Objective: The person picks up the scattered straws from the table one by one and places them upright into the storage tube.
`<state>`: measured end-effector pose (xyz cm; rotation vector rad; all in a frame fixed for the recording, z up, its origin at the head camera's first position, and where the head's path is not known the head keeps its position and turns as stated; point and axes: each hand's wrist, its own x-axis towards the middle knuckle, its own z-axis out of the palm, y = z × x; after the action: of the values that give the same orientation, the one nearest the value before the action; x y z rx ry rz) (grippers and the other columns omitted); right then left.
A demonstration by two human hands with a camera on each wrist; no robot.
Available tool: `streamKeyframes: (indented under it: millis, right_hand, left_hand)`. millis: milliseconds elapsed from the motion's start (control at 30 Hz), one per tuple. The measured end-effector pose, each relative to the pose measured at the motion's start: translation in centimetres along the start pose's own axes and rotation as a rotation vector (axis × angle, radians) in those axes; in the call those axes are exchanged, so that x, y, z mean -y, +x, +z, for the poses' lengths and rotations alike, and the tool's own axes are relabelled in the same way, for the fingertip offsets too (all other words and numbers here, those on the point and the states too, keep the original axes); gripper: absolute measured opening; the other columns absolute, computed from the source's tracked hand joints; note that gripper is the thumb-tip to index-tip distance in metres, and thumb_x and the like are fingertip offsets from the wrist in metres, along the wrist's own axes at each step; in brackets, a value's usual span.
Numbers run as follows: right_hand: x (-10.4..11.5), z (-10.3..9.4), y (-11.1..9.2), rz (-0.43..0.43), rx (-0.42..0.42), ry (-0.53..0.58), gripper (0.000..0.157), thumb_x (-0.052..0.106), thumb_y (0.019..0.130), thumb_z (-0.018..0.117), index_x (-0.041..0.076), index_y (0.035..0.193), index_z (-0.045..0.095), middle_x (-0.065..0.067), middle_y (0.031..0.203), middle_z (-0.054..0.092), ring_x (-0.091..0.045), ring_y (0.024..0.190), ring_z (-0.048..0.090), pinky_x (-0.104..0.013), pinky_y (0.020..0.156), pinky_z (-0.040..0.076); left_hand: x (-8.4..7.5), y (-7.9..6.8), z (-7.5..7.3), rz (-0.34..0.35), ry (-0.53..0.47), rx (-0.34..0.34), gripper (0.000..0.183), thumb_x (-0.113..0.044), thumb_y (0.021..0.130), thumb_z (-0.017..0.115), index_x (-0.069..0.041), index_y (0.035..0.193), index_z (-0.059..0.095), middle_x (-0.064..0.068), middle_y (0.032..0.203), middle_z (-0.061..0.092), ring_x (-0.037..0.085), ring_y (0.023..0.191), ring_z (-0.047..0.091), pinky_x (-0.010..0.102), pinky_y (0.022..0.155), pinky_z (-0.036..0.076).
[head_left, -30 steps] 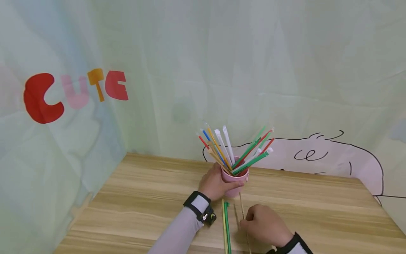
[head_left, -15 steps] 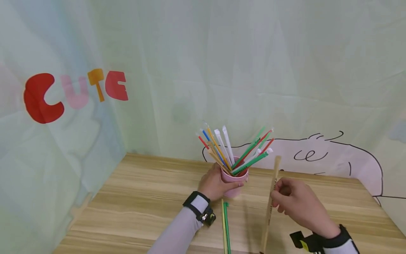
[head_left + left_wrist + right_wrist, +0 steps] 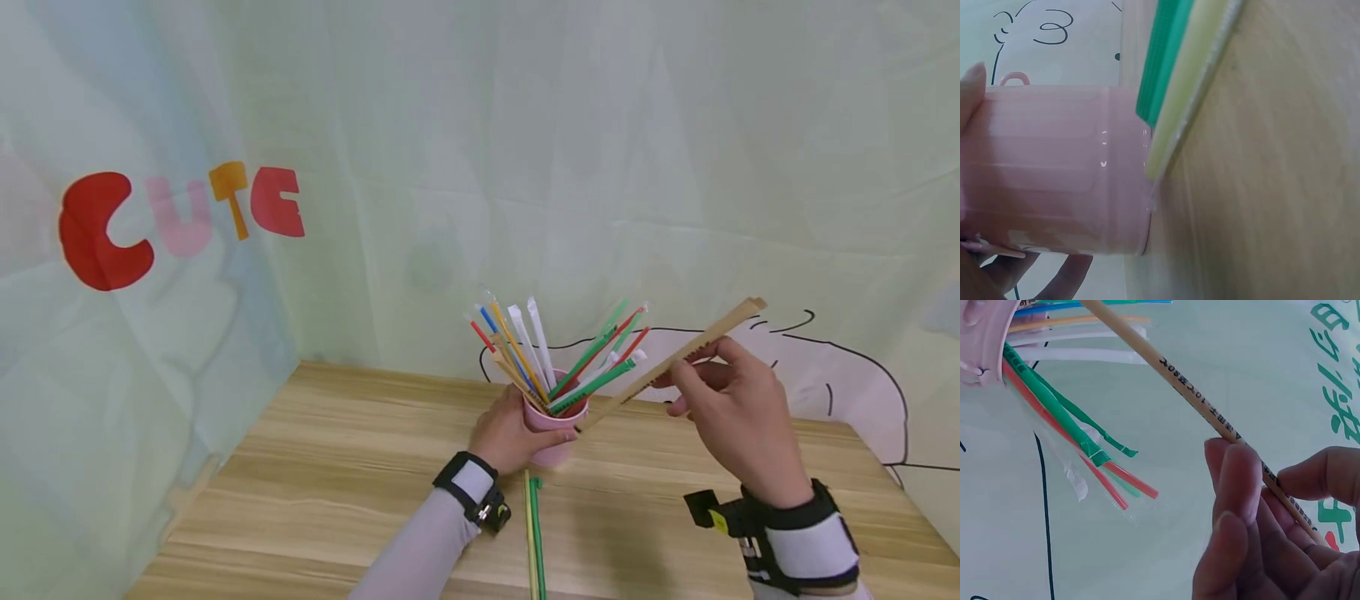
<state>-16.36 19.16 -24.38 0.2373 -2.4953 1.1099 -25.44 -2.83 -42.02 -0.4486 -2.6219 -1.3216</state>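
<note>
A small pink bucket [image 3: 551, 454] stands on the table with several wrapped straws fanning out of it: green, red, white, blue, orange and brown. My left hand [image 3: 506, 435] grips the bucket from its left side, thumb across the front. Between thumb and fingers, my right hand [image 3: 735, 400] pinches a brown paper-wrapped straw [image 3: 675, 358] with dark print. This straw slants, its lower end close to the bucket's right side and its upper end pointing up right. In the right wrist view the pinched straw [image 3: 1191, 394] passes in front of the bucket's straws.
On the wooden table [image 3: 337, 467], a green straw [image 3: 537, 542] and a yellowish straw [image 3: 529, 533] lie side by side in front of the bucket. A pale curtain [image 3: 480, 167] with printed letters and a line drawing hangs behind and to the left.
My right hand has picked the brown straw up off the table and carried it up and right, tilting its lower end toward the bucket. My left hand has stayed on the bucket.
</note>
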Motion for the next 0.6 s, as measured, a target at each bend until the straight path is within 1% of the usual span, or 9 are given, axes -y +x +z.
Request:
streamKeyframes:
  millis: [100,233,300,500,600]
  right_hand:
    - [0.2,0.5,0.4,-0.008,-0.034,-0.004,0.029,0.033,0.098,0.054,0.009,0.114,0.058,-0.011,0.091,0.073,-0.016,0.059,0.065,-0.027,0.051,0.052]
    - [0.0,1.7,0.9,-0.001,-0.041,-0.02,0.027,0.032,0.098,0.053,0.009,0.11,0.058,-0.009,0.09,0.074,-0.014,0.059,0.064,-0.03,0.05,0.05]
    - [-0.2,2.5,1.1,0.002,-0.042,-0.026,0.026,0.032,0.098,0.053,0.009,0.109,0.058,-0.009,0.089,0.074,-0.013,0.058,0.064,-0.031,0.05,0.051]
    - [-1.8,5.4,1.5,0.025,-0.008,-0.018,0.023,0.029,0.097,0.056,0.007,0.104,0.058,-0.01,0.085,0.074,-0.01,0.056,0.063,-0.034,0.05,0.051]
    - [-2.6,6.7,1.4,0.064,0.026,-0.005,0.025,0.03,0.098,0.056,0.006,0.103,0.057,-0.011,0.085,0.074,-0.011,0.055,0.063,-0.033,0.043,0.045]
  left_hand:
    - [-0.1,0.0,0.0,-0.005,-0.003,0.001,0.094,-0.07,0.064,0.076,-0.031,0.14,0.039,-0.002,0.129,0.056,0.013,0.109,0.052,0.046,0.087,0.049]
    - [-0.1,0.0,-0.1,-0.012,0.006,0.006,0.097,-0.072,0.063,0.075,-0.026,0.14,0.037,-0.002,0.13,0.055,0.013,0.111,0.052,0.046,0.089,0.049]
    - [0.0,0.0,-0.1,-0.012,0.006,0.01,0.099,-0.073,0.063,0.074,-0.025,0.14,0.037,-0.002,0.131,0.055,0.013,0.111,0.052,0.045,0.09,0.049]
    - [0.0,0.1,0.0,-0.018,0.003,0.01,0.097,-0.07,0.064,0.076,-0.025,0.14,0.037,-0.001,0.131,0.055,0.013,0.112,0.051,0.046,0.09,0.049]
    - [0.0,0.1,0.0,-0.015,0.0,0.006,0.096,-0.068,0.065,0.077,-0.024,0.14,0.036,0.0,0.131,0.055,0.014,0.111,0.052,0.046,0.09,0.049]
